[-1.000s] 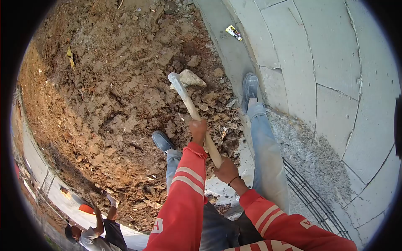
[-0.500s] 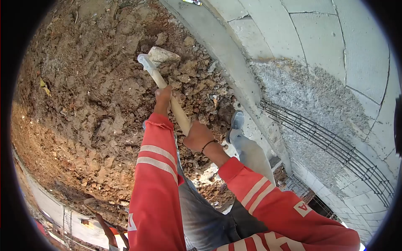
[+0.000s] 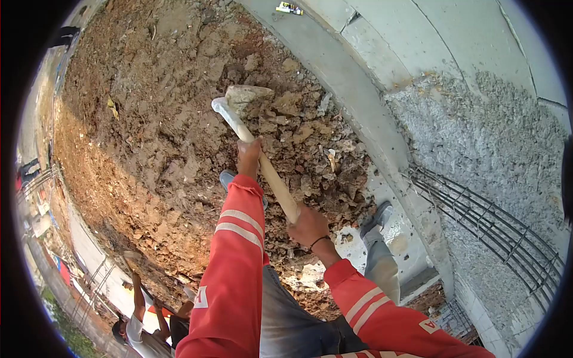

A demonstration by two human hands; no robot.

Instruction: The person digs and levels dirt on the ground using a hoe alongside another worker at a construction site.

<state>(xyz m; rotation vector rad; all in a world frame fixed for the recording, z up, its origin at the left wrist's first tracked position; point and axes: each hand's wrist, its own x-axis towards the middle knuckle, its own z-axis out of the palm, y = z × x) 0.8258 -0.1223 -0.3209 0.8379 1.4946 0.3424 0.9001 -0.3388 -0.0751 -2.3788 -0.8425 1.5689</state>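
Observation:
A hoe (image 3: pixel 276 182) with a pale wooden handle slants across the dug soil (image 3: pixel 179 149). Its dirt-smeared blade (image 3: pixel 249 97) rests at or just above the loose clods; exact contact is unclear. My left hand (image 3: pixel 249 157) wraps round the handle partway up, nearer the blade. Lower down, my right hand (image 3: pixel 309 227) grips the handle close to its end. Both of my forearms are in red sleeves with pale stripes. My feet stand on either side of the loose clods.
A concrete ledge (image 3: pixel 346 89) and block wall run along the right. A long rebar cage (image 3: pixel 483 221) lies against rough concrete there. At lower left another person (image 3: pixel 146 334) holds a wooden-handled tool. A small yellow-and-black packet (image 3: pixel 289 8) lies on the ledge.
The view has shifted, bringing more of the other person and the left side into sight. Both my hands keep their hold on the hoe, whose blade stays near the same clods.

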